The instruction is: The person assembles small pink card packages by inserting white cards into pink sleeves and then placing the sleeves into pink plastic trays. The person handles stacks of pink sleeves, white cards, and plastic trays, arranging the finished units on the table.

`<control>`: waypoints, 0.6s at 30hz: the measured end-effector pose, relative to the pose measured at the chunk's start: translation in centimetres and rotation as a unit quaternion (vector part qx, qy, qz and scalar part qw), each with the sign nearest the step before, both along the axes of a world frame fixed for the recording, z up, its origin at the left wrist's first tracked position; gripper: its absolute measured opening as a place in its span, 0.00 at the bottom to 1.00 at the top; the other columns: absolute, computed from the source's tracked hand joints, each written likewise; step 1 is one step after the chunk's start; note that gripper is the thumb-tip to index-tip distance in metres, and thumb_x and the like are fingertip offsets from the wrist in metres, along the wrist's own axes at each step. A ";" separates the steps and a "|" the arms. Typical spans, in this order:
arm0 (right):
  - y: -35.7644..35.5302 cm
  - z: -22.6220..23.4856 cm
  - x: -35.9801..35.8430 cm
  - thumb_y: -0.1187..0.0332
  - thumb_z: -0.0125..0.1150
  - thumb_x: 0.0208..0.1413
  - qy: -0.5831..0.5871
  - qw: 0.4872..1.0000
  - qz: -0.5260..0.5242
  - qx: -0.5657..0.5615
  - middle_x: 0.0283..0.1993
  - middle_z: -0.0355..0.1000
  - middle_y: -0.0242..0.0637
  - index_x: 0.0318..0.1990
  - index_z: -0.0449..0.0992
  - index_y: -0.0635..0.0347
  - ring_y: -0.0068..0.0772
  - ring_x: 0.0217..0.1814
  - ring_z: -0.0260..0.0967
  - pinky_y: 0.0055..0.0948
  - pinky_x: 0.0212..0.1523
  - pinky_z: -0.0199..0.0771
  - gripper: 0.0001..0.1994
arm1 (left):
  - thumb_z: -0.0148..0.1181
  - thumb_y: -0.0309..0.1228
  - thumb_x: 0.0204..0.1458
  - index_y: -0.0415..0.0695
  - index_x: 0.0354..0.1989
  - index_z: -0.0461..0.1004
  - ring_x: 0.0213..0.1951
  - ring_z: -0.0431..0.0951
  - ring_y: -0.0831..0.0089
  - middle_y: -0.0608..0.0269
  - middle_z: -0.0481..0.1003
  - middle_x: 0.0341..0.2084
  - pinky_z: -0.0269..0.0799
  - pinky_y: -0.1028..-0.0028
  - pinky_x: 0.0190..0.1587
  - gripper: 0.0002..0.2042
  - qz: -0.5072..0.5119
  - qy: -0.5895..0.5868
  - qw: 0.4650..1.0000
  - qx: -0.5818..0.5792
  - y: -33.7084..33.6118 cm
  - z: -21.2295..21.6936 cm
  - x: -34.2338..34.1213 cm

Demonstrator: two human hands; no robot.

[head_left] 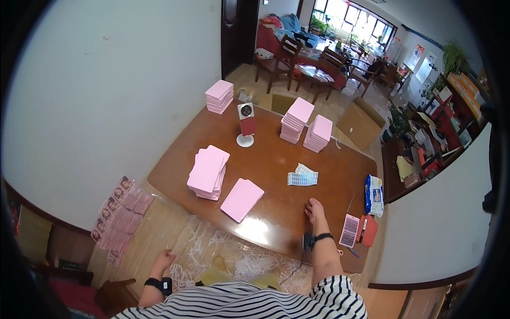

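Five pink card stacks (207, 173) sit on the desk (276, 175), all beyond the right hand (315, 209). That grip lies flat, fingers loose, touching only wood. The left hand (163, 260) hangs off the desk, half curled, holding nothing.

Print on the sticker sheets (303, 176) and floor packets (119, 212), too small to tell.

You are working in a home turned into a small packing station. The low wooden table (276, 181) carries stacks of pink cards (208, 173) along its far edge and near its left corner, with sticker sheets (302, 177) toward its right edge. Beyond it, a living area shows wooden chairs (279, 61), a sofa piled with cushions (287, 26), potted plants (452, 56) and cardboard boxes (361, 125). Shredded paper (223, 250) litters the floor.
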State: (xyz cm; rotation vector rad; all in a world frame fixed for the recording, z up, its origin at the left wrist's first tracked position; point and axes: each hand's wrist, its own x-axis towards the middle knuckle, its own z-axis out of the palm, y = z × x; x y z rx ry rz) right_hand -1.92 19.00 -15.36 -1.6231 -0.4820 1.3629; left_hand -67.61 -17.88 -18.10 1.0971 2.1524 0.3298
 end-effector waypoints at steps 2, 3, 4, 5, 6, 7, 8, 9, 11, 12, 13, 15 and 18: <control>3.2 0.3 -1.1 0.60 0.58 0.63 0.006 1.000 -0.029 -0.001 0.40 0.72 0.26 0.59 0.73 0.47 0.24 0.36 0.68 0.29 0.35 0.73 0.17 | 0.66 0.41 0.50 0.38 0.55 0.75 0.40 0.82 0.57 0.49 0.82 0.37 0.77 0.63 0.44 0.26 0.028 -0.009 1.000 -0.002 -1.6 -0.6 -1.7; 5.0 0.3 -1.5 0.61 0.57 0.63 -0.005 0.998 -0.061 -0.009 0.37 0.70 0.25 0.58 0.73 0.46 0.22 0.34 0.66 0.28 0.33 0.71 0.16 | 0.67 0.40 0.50 0.38 0.55 0.75 0.40 0.82 0.57 0.49 0.81 0.37 0.77 0.63 0.44 0.26 0.053 -0.006 0.998 -0.038 -1.9 -1.0 -2.1; 6.6 0.2 -1.7 0.60 0.56 0.63 -0.010 0.999 -0.052 0.009 0.39 0.71 0.24 0.58 0.72 0.45 0.23 0.35 0.65 0.29 0.35 0.70 0.16 | 0.67 0.39 0.50 0.38 0.55 0.75 0.40 0.82 0.59 0.49 0.81 0.37 0.77 0.64 0.44 0.25 0.067 -0.022 0.998 -0.005 -2.3 -1.3 -2.1; 7.8 0.0 -1.6 0.59 0.54 0.63 -0.026 0.998 -0.058 0.008 0.41 0.71 0.23 0.58 0.72 0.45 0.24 0.37 0.64 0.30 0.37 0.70 0.16 | 0.67 0.39 0.50 0.38 0.55 0.75 0.39 0.82 0.60 0.50 0.81 0.36 0.77 0.64 0.43 0.25 0.087 -0.033 0.996 -0.003 -3.2 -1.3 -1.7; 9.2 -0.3 -1.6 0.59 0.54 0.63 -0.027 0.998 -0.052 0.026 0.40 0.71 0.24 0.58 0.72 0.45 0.23 0.34 0.64 0.30 0.35 0.70 0.16 | 0.67 0.38 0.51 0.38 0.54 0.75 0.39 0.82 0.61 0.50 0.81 0.36 0.77 0.65 0.43 0.24 0.111 -0.037 0.993 -0.017 -3.6 -1.2 -1.4; 10.5 -0.6 -1.6 0.60 0.54 0.63 -0.043 0.997 -0.067 0.012 0.38 0.71 0.24 0.57 0.72 0.45 0.23 0.32 0.64 0.30 0.34 0.70 0.16 | 0.67 0.38 0.51 0.37 0.54 0.75 0.39 0.82 0.62 0.51 0.81 0.36 0.77 0.66 0.43 0.24 0.114 -0.051 0.992 -0.003 -3.6 -1.2 -0.8; 11.4 -0.8 -1.5 0.61 0.54 0.63 -0.009 0.998 -0.055 0.026 0.38 0.72 0.25 0.56 0.72 0.46 0.23 0.31 0.66 0.30 0.33 0.71 0.15 | 0.67 0.37 0.52 0.37 0.54 0.75 0.39 0.82 0.63 0.51 0.81 0.36 0.77 0.66 0.43 0.24 0.126 -0.058 0.990 -0.003 -3.9 -1.0 0.1; 12.1 -0.9 -1.7 0.61 0.54 0.64 -0.004 0.997 -0.080 -0.001 0.38 0.72 0.26 0.56 0.73 0.47 0.23 0.31 0.68 0.30 0.32 0.72 0.14 | 0.67 0.37 0.52 0.37 0.54 0.75 0.38 0.82 0.64 0.51 0.81 0.36 0.77 0.67 0.43 0.23 0.147 -0.063 0.987 -0.020 -4.2 -0.8 1.1; 12.6 -0.6 -2.2 0.63 0.53 0.65 0.018 0.995 -0.094 0.004 0.38 0.73 0.27 0.54 0.73 0.51 0.24 0.34 0.71 0.29 0.31 0.74 0.13 | 0.66 0.37 0.53 0.37 0.55 0.75 0.38 0.81 0.64 0.52 0.81 0.36 0.77 0.67 0.42 0.23 0.125 -0.056 0.990 -0.005 -4.0 -0.6 3.3; 12.1 -0.2 -2.1 0.65 0.52 0.65 0.028 0.996 -0.080 0.026 0.39 0.73 0.28 0.53 0.74 0.53 0.24 0.36 0.73 0.27 0.30 0.75 0.12 | 0.66 0.38 0.54 0.37 0.55 0.75 0.38 0.81 0.64 0.52 0.81 0.36 0.77 0.68 0.42 0.23 0.133 -0.046 0.990 -0.031 -4.0 -0.6 4.5; 11.3 0.6 -1.9 0.67 0.53 0.65 0.043 0.995 -0.077 0.044 0.39 0.74 0.28 0.55 0.74 0.54 0.24 0.35 0.73 0.25 0.29 0.75 0.13 | 0.66 0.37 0.54 0.37 0.55 0.74 0.38 0.81 0.64 0.52 0.81 0.36 0.76 0.68 0.42 0.23 0.115 -0.060 0.992 -0.009 -3.8 -0.7 5.7; 8.0 2.5 -0.1 0.68 0.54 0.65 0.072 0.994 -0.061 0.059 0.38 0.74 0.28 0.58 0.74 0.57 0.22 0.34 0.74 0.23 0.29 0.75 0.15 | 0.66 0.37 0.54 0.38 0.56 0.74 0.38 0.81 0.64 0.53 0.81 0.36 0.76 0.68 0.42 0.23 0.102 -0.083 0.991 -0.014 -3.3 -1.2 8.2; -0.2 6.0 5.8 0.69 0.55 0.65 0.018 0.996 -0.030 0.078 0.39 0.76 0.29 0.60 0.73 0.60 0.20 0.35 0.75 0.21 0.30 0.74 0.17 | 0.66 0.37 0.54 0.38 0.56 0.74 0.39 0.80 0.66 0.54 0.81 0.36 0.76 0.68 0.43 0.24 0.103 -0.088 0.991 0.014 -1.8 -2.8 12.2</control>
